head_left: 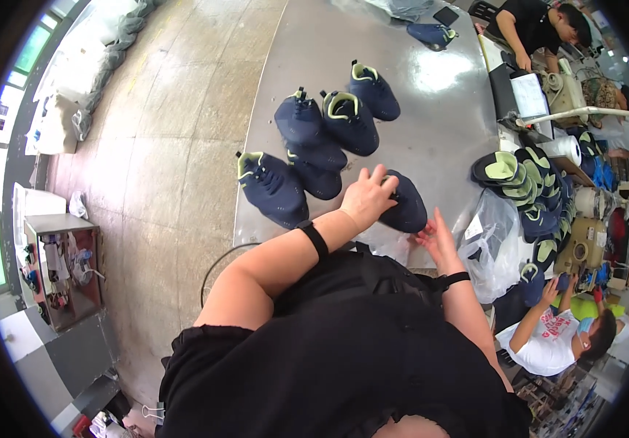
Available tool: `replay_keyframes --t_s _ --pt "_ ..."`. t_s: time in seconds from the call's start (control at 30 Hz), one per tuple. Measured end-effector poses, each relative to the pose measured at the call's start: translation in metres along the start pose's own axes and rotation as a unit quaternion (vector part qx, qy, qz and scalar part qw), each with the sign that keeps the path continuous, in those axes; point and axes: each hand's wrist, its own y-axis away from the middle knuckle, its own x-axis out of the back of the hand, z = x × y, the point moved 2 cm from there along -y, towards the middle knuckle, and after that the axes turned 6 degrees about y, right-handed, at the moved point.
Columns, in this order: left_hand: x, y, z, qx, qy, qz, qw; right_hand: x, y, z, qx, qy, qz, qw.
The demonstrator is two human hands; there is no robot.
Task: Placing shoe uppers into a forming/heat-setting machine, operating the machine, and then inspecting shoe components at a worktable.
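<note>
My left hand [369, 198] is closed on a navy shoe upper [408, 210] at the near edge of the grey table. Its fingers reach over the collar, hiding part of the opening. My right hand [438, 239] is open beside the toe of that upper, its fingertips close to it; I cannot tell whether they touch. Ahead and to the left stand several more navy uppers with lime-green linings. One upper [272, 188] lies nearest on the left, and another [300, 117] rests on top of others. Two more, an upper [351, 124] and another upper [375, 91], stand farther back.
The grey table [417, 139] carries a lone upper [431, 35] and a dark phone-like object [446, 16] at its far end. Clear plastic bags [489, 248] and stacked uppers [511, 171] crowd the right. Co-workers [548, 29] sit along that side. A small cabinet [66, 270] stands left.
</note>
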Motion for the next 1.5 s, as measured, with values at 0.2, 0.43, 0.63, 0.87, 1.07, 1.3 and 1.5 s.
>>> replay_keyframes --t_s 0.2,0.43,0.63,0.87,1.07,1.3,1.5 --pt "-0.006 0.013 -0.027 0.125 0.097 -0.071 0.985 -0.037 0.038 -0.021 0.145 -0.08 -0.103 0.981" --pt "-0.033 0.031 -0.032 0.194 0.322 -0.199 0.905 -0.044 0.041 -0.041 0.176 0.0 -0.09 0.98" --pt "-0.01 0.022 -0.013 0.146 0.607 -0.247 0.741 -0.061 0.053 -0.057 0.148 -0.136 -0.126 0.972" --pt "-0.024 0.039 -0.042 0.259 0.588 -0.121 0.757 -0.076 0.052 -0.042 0.086 -0.104 -0.159 0.978" --pt "-0.031 0.046 -0.03 0.26 0.642 -0.234 0.682 -0.071 0.049 -0.031 0.132 -0.025 -0.133 0.982" --pt "-0.018 0.021 -0.02 0.281 0.585 -0.18 0.739 -0.071 0.05 -0.058 0.18 -0.017 -0.118 0.976" --pt "-0.045 0.007 -0.047 0.341 0.514 -0.14 0.774 -0.062 0.025 -0.049 0.165 0.045 -0.055 0.984"
